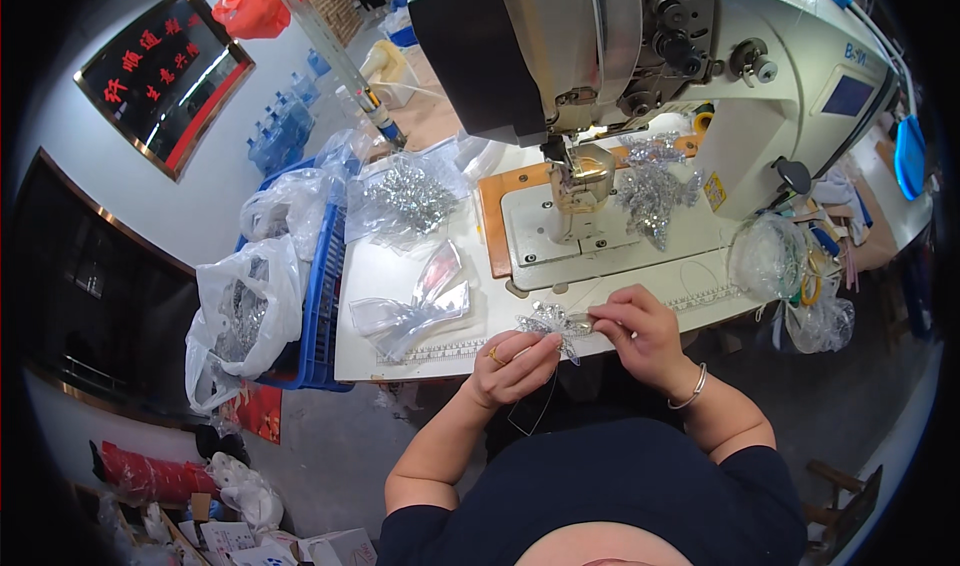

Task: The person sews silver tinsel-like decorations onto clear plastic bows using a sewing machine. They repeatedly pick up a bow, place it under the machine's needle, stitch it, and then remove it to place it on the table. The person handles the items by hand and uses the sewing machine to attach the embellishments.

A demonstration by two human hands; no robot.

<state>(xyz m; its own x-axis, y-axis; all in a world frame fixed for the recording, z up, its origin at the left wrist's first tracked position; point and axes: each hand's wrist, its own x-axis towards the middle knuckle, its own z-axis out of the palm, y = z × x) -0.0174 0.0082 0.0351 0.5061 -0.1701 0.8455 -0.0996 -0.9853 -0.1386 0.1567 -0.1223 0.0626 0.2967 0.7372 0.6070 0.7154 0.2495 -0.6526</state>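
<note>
Over the table's front edge, a small silver glittery piece with pointed lobes is held between my hands. My left hand, wearing a ring, grips its lower left side with closed fingers. Thumb and forefinger of my right hand pinch at its right end; whether they hold the piece itself or a thread is too small to tell. A thin thread loop hangs below my left hand. Just beyond stands a sewing machine. More silver glittery pieces lie on its bed, right of the needle.
Left on the white table lie transparent plastic shapes and a silver glittery pile. A blue crate with plastic bags stands beside it. At the right edge are a transparent bag and orange-handled scissors.
</note>
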